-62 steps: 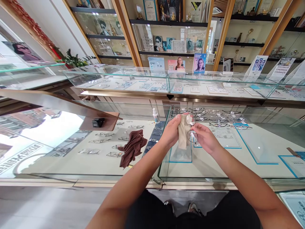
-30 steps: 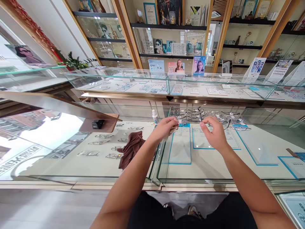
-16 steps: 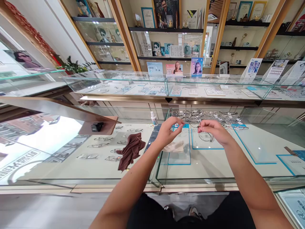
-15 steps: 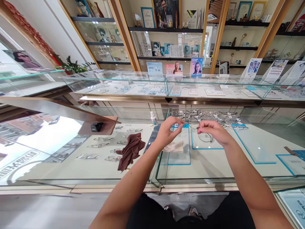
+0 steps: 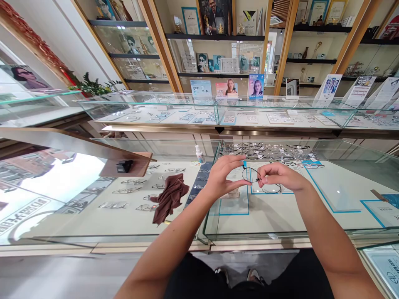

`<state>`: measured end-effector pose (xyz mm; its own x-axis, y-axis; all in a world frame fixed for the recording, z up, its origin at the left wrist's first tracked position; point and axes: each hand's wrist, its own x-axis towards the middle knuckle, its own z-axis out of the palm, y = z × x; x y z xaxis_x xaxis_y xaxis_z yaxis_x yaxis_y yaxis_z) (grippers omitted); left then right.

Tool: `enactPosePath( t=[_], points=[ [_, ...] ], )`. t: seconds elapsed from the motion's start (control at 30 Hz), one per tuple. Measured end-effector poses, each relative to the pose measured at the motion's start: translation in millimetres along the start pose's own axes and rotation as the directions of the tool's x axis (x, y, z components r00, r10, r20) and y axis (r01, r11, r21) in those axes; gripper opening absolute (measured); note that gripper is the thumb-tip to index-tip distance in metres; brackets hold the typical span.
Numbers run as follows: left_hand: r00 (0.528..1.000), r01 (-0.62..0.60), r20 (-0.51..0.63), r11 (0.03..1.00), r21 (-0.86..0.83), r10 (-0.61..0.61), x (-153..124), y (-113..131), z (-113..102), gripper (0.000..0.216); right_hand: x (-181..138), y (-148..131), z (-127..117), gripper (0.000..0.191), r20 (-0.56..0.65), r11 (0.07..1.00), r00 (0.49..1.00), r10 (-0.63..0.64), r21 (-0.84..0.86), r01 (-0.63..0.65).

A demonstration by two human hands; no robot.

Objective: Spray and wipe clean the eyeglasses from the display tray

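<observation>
Both of my hands hold a thin dark-rimmed pair of glasses [image 5: 261, 181] just above the glass counter [image 5: 280, 216]. My left hand [image 5: 222, 176] curls round the left lens, thumb below and fingers above. My right hand [image 5: 279, 176] pinches the frame at the bridge. A beige cloth [image 5: 233, 193] lies on the counter under my left hand, mostly hidden by it.
A brown cloth [image 5: 170, 197] lies on the left counter, and a small white spray bottle [image 5: 200, 154] stands behind it. Rows of eyeglass frames [image 5: 274, 150] fill the far part of the case. A second glass showcase [image 5: 218, 110] and wall shelves stand beyond.
I was wiping glasses with the beige cloth. That cloth now lies on the counter, and both hands have come together on a thin-rimmed pair, held a little lower.
</observation>
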<state>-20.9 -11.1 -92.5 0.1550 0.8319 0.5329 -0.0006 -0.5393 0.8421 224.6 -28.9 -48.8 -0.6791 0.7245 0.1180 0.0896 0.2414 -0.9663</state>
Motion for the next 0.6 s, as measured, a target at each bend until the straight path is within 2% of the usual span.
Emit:
enactPosePath(
  t=[0.23, 0.3, 0.37, 0.43, 0.47, 0.53, 0.57, 0.6],
  points=[
    [0.999, -0.035, 0.03, 0.997, 0.075, 0.033, -0.8, -3.0, -1.5, 0.055, -2.7, -2.2, 0.9, 0.033, -0.012, 0.991, 0.999, -0.045, -0.126, 0.043],
    [1.0, -0.008, -0.016, 0.999, 0.053, 0.009, -0.7, -5.5, -2.1, 0.051, -4.1, -5.1, 2.9, 0.03, -0.06, 0.964, 0.99, -0.131, -0.242, 0.113],
    [0.996, 0.036, -0.083, 0.999, 0.008, -0.035, -0.4, -7.4, -2.9, 0.044, -5.4, -7.1, 4.9, 0.027, -0.131, 0.91, 0.954, -0.269, -0.359, 0.208],
    [0.987, 0.05, -0.15, 0.999, -0.01, -0.051, 0.1, -8.2, -4.1, 0.039, -5.9, -6.1, 5.6, 0.024, -0.259, 0.847, 0.867, -0.426, -0.45, 0.282],
    [0.982, 0.04, -0.184, 0.999, -0.006, -0.04, 0.4, -8.2, -4.8, 0.038, -5.8, -4.3, 5.1, 0.022, -0.348, 0.815, 0.795, -0.497, -0.501, 0.291],
    [0.966, -0.007, -0.259, 1.0, 0.02, 0.012, 1.0, -7.6, -6.5, 0.038, -4.7, 1.7, 2.9, 0.019, -0.494, 0.751, 0.627, -0.602, -0.617, 0.235],
    [0.954, -0.037, -0.295, 0.999, 0.038, 0.046, 1.3, -7.1, -7.4, 0.04, -3.7, 5.4, 1.6, 0.019, -0.526, 0.717, 0.561, -0.639, -0.671, 0.188],
    [0.941, -0.068, -0.329, 0.996, 0.06, 0.084, 1.5, -6.7, -8.2, 0.043, -2.5, 9.0, 0.6, 0.02, -0.529, 0.683, 0.523, -0.668, -0.715, 0.149]
  ],
)
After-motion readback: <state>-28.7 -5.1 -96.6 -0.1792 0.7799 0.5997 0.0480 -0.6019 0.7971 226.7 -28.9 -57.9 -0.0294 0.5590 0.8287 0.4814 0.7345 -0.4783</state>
